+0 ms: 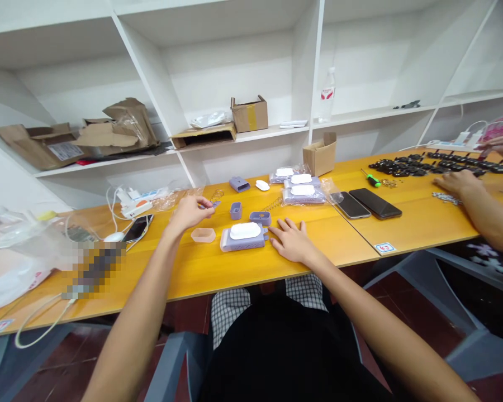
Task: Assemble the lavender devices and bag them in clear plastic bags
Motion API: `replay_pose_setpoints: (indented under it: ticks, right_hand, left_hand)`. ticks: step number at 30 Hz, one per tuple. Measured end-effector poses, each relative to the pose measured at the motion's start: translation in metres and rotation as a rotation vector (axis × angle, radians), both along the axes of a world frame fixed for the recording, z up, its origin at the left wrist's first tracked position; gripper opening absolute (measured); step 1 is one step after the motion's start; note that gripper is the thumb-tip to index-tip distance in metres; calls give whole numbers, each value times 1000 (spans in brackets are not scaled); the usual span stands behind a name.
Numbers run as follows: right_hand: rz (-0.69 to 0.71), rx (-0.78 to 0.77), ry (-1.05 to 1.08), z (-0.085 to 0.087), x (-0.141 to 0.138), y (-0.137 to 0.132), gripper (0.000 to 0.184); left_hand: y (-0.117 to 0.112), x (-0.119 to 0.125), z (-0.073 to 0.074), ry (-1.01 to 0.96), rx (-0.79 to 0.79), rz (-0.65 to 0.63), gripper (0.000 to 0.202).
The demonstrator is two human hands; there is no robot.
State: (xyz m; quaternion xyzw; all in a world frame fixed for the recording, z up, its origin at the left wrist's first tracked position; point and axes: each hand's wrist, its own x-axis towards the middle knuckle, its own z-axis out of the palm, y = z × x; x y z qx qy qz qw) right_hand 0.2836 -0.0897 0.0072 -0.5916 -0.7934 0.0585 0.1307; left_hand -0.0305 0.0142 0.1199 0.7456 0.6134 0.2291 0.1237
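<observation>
My left hand [191, 212] is raised a little over the table, thumb and fingers pinched on a small purple plastic piece [216, 205]. A wire spring [217, 195] lies just beyond it. My right hand [292, 240] rests palm down with fingers spread, its tips beside the tabbed end of a purple case [235, 244] that carries a white oval part [245, 230]. To the left of this case sits a translucent pinkish cap [203, 236]. Behind are two small open purple housings, one upright [236, 210] and one lying wide [260, 218], near another spring [272, 204].
Farther back are a purple sleeve [239, 184], a white oval piece [262, 185] and several bagged purple cases [304, 194]. Two phones [375, 202] and a green screwdriver [373, 180] lie right. A co-worker's hand [461, 183] is near black parts. Cables and a power strip [137, 209] are left.
</observation>
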Motion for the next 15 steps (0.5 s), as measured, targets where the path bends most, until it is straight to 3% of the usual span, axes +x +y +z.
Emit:
replay_pose_setpoints:
  ticks: [2,4,8,11,15]
  right_hand:
    - [-5,0,28,0,1,0,57]
    - [-12,12,75,0,1,-1,62]
    - [10,44,223,-3,9,5,69]
    - [52,61,409,-7,27,16,68]
    - [56,60,657,-5,58,26,64]
  left_hand:
    - [-31,7,-4,-179,63,-153,21]
    - [-65,26,-19,-311,95,-393,17]
    - [-108,72,-62,-255,-21,-643,6]
    - [-105,91,-83,-252,-27,-633,9]
    - [-84,97,-87,-232,42,-573,15]
